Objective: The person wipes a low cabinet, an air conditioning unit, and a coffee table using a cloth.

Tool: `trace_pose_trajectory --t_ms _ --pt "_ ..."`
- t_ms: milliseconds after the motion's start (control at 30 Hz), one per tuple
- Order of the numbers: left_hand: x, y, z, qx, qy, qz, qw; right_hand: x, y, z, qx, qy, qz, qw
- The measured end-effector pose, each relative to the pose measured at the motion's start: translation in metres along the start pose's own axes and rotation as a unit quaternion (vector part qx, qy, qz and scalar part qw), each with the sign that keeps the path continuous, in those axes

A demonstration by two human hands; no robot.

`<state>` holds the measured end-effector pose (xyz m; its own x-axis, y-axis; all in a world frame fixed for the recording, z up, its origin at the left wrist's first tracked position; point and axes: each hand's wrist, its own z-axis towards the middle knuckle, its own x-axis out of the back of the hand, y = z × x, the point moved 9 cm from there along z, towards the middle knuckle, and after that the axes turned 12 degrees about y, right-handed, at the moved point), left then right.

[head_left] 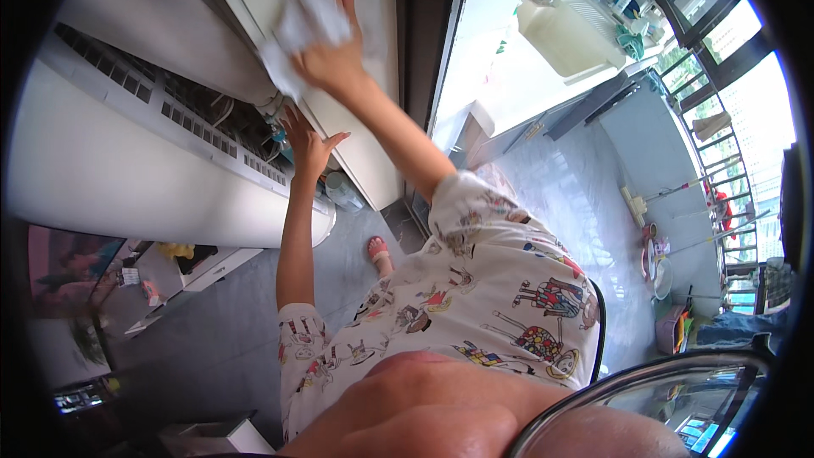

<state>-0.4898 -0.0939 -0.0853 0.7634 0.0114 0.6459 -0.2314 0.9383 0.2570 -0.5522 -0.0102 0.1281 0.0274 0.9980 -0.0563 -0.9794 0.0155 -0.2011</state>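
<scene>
My right hand [332,61] is closed on a crumpled white cloth [307,17], pressed against a pale, flat panel [363,146]. Hand and cloth are both blurred by motion. Lower down, my left hand [309,149] lies at the panel's left edge with its fingers spread and its thumb stretched out toward the panel. Just past its fingertips is a cluttered gap with cables and small bluish items, too small to make out. A clear jar-like container [342,192] stands below that hand, partly covered by the panel.
Close on the left is a large white curved appliance with a slatted vent [199,129]. To the right, beyond a dark door frame [448,42], are a pale sink [564,38] with bottles behind it and a barred window [721,153]. A foot in a red sandal [378,248] stands on the grey floor.
</scene>
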Motion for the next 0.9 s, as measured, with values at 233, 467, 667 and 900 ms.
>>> trace_pose_trajectory --t_ms 233,467,667,900 --pt "0.008 0.007 -0.064 0.095 -0.025 -0.085 0.992 -0.005 0.036 -0.064 0.026 -0.006 -0.178 0.984" --pt "0.007 0.034 -0.093 0.165 0.007 -0.122 0.979 -0.092 0.023 0.079 -0.044 -0.385 -0.165 0.907" --pt "-0.004 0.064 -0.091 0.183 0.022 -0.158 0.97 -0.057 -0.025 0.069 0.083 -0.165 -0.022 0.983" --pt "0.018 0.069 -0.124 0.221 0.037 -0.135 0.965 -0.022 0.031 -0.044 0.097 0.023 -0.12 0.988"
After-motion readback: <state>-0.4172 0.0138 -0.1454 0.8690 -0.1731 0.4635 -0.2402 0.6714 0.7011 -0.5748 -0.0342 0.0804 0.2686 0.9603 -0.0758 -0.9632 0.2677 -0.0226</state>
